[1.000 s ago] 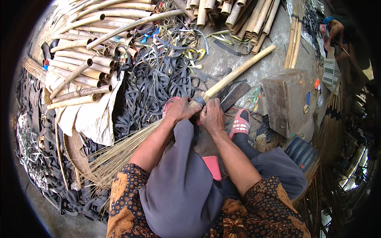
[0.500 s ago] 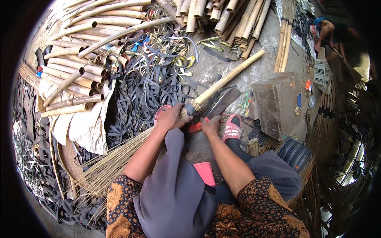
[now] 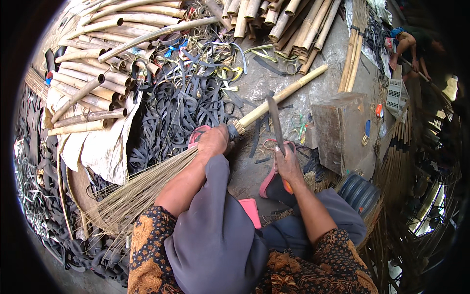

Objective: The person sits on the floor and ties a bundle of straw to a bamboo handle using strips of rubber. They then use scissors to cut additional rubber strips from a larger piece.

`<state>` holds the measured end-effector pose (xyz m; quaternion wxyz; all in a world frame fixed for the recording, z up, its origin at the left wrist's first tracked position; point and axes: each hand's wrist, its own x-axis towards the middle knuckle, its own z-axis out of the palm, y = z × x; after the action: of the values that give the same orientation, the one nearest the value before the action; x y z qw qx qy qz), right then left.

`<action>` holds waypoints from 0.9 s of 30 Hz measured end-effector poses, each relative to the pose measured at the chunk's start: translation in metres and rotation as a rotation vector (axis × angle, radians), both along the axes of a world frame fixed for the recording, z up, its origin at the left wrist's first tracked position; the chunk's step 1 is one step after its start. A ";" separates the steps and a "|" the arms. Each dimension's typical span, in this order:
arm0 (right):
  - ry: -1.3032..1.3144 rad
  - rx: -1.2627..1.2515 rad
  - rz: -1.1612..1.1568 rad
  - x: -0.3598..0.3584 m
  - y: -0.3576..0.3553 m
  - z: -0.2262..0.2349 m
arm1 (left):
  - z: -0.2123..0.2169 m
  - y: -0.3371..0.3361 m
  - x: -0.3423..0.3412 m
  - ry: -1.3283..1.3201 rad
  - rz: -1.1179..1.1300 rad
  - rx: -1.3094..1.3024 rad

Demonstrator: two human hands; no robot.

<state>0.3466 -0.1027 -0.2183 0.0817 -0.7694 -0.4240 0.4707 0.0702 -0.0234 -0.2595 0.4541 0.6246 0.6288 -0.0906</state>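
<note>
My left hand [image 3: 214, 140] is closed round the neck of a stick broom [image 3: 152, 179], just below its black rubber binding [image 3: 233, 131]. The broom's stiff ribs fan out toward the lower left, over my forearm's far side. From the binding a pale bamboo handle [image 3: 291, 91] slants up to the right. A large knife [image 3: 275, 120] is in my right hand [image 3: 290, 167], fingers wrapped on its orange grip. Its blade points away from me, seen nearly edge-on, with the tip by the bamboo handle; whether they touch I cannot tell.
Black rubber strips [image 3: 181, 100] heap up at left, below cut bamboo poles [image 3: 93, 73]. More bamboo [image 3: 303, 34] lies at the back. A wooden block [image 3: 338, 132] stands right of my pink sandal [image 3: 267, 182]. Another person's arm [image 3: 405, 46] is at upper right, near a crate [image 3: 396, 93].
My right hand has lifted the knife from low beside the binding, moved right and nearer me, and turned the blade upward. My left hand still holds the broom, shifted slightly left.
</note>
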 end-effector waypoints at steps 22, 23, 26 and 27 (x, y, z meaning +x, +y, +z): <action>-0.096 -0.235 0.406 -0.040 0.022 0.035 | -0.020 -0.010 -0.005 -0.037 0.002 0.084; -0.155 -0.222 0.481 -0.041 0.024 0.036 | -0.020 -0.009 -0.008 -0.024 0.014 0.156; -0.192 -0.209 0.663 -0.040 0.026 0.038 | -0.022 -0.003 -0.015 -0.039 -0.136 0.173; -0.155 -0.139 0.567 -0.040 0.027 0.039 | -0.022 -0.004 -0.015 -0.057 -0.165 0.137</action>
<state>0.3068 -0.0761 -0.1793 -0.1386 -0.6575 -0.5937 0.4426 0.0553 -0.0269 -0.2813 0.4189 0.7064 0.5666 -0.0666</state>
